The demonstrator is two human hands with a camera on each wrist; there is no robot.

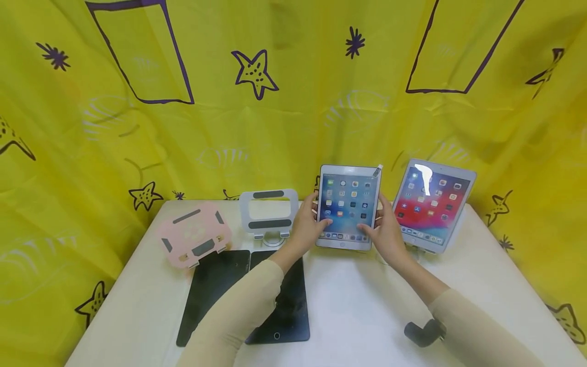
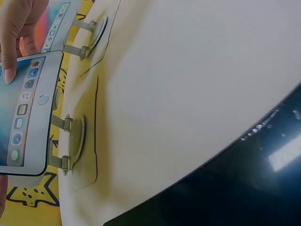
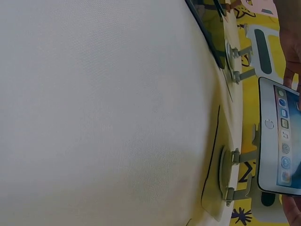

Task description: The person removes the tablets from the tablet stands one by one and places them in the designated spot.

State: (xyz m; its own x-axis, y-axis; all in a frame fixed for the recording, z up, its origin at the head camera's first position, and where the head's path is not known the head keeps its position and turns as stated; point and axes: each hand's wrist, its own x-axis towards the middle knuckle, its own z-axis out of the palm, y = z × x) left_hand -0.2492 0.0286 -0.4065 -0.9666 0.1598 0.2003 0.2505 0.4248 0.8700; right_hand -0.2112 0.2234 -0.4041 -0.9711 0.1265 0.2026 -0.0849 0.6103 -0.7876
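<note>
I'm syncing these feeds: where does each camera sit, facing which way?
Head: on the head, facing forward and down at the held tablet; left hand, right hand and sleeves show.
Left wrist: worn there, facing table and held tablet; mainly right hand shows.
Right wrist: worn there, facing the same; mainly left hand shows.
Shared: both wrist views show the held tablet's home button.
</note>
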